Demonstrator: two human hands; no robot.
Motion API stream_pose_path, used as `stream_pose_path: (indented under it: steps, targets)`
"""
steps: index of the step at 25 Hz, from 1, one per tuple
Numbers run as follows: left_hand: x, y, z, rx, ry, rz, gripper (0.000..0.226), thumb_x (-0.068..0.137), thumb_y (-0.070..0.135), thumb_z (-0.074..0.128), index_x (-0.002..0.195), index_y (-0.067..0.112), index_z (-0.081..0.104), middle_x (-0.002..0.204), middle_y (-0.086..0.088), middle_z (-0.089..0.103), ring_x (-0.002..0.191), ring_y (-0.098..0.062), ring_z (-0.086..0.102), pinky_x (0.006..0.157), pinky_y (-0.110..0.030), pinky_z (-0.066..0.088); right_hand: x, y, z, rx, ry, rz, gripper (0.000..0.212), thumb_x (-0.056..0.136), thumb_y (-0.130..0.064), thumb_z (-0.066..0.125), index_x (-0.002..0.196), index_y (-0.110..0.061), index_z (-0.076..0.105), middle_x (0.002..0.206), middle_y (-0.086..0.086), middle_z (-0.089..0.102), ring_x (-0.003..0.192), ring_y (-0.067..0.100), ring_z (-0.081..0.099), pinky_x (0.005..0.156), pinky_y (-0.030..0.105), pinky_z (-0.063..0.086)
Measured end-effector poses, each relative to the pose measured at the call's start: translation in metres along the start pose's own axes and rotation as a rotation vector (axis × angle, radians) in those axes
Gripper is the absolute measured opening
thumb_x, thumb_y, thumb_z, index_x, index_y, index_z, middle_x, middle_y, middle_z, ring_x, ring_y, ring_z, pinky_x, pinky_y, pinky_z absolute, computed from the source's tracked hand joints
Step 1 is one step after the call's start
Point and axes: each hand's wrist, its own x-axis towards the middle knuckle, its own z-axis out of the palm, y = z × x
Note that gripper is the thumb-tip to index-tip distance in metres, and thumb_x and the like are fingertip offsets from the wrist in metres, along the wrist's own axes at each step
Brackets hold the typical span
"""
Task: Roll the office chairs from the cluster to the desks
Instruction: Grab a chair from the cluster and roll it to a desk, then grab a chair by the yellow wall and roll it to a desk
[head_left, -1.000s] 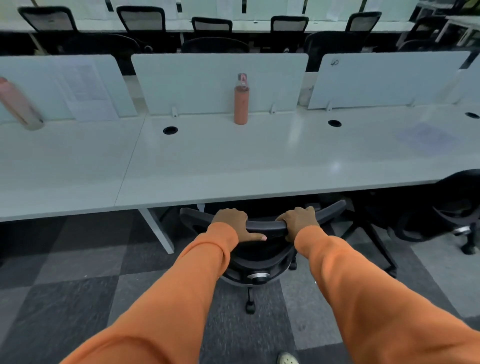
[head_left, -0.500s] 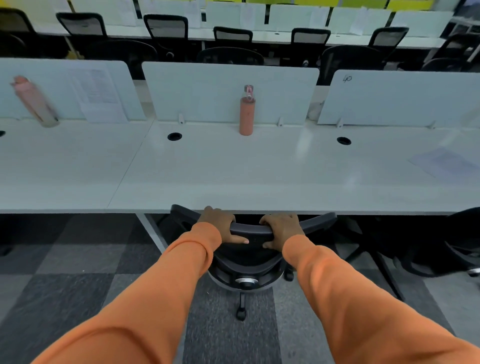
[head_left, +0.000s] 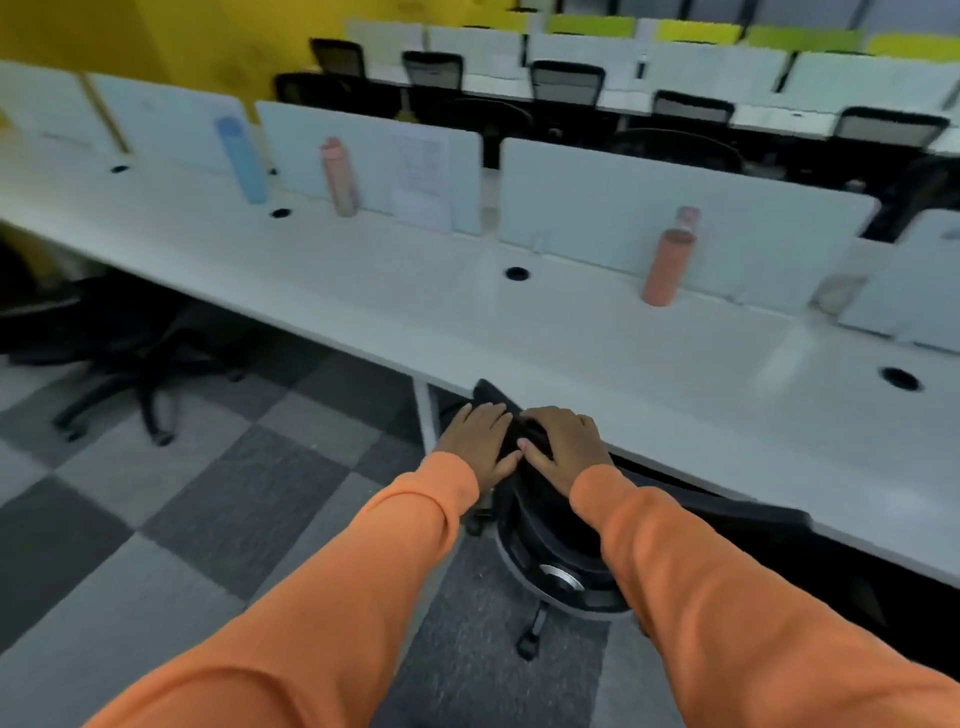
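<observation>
A black office chair (head_left: 550, 545) stands pushed against the front edge of the long white desk (head_left: 571, 343), its seat under the desktop and its backrest top just below the edge. My left hand (head_left: 480, 441) and my right hand (head_left: 566, 447) lie side by side on the top rim of the backrest, fingers draped over the far side and thumbs on the near side. Both arms are in orange sleeves. One castor (head_left: 527, 647) shows below the seat; the rest of the base is hidden.
Another black chair (head_left: 130, 343) sits under the desk at the left. An orange bottle (head_left: 667, 260), a pink bottle (head_left: 340, 176) and a blue bottle (head_left: 241, 158) stand along the white dividers (head_left: 675, 218). Chequered grey carpet (head_left: 182, 519) lies open on my left.
The view has swung left and tilted. My hands have slid together toward the left end of the backrest top. The chair sits further under the desk than a second ago.
</observation>
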Motion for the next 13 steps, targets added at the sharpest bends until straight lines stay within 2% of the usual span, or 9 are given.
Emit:
stream_pose_path:
  steps: [6, 13]
  targets:
    - [-0.11, -0.118, -0.015, 0.016, -0.048, -0.319, 0.059, 0.1, 0.043, 0.038, 0.15, 0.012, 0.031, 0.157, -0.007, 0.029, 0.145, -0.023, 0.024, 0.12, -0.04, 0.012, 0.063, -0.116, 0.064, 0.01, -0.164, -0.24, 0.057, 0.094, -0.047, 0.054, 0.143, -0.022, 0.042, 0.142, -0.002, 0.05, 0.131, 0.018, 0.045, 0.11, 0.036, 0.031]
    - [-0.275, -0.27, -0.028, -0.006, -0.069, -0.763, 0.057, 0.1, 0.045, 0.037, 0.146, 0.013, 0.036, 0.152, -0.007, 0.037, 0.14, -0.024, 0.033, 0.118, -0.039, 0.018, 0.107, -0.317, 0.159, -0.011, -0.356, -0.56, 0.061, 0.094, -0.05, 0.052, 0.147, -0.025, 0.036, 0.147, -0.004, 0.046, 0.136, 0.014, 0.04, 0.112, 0.036, 0.029]
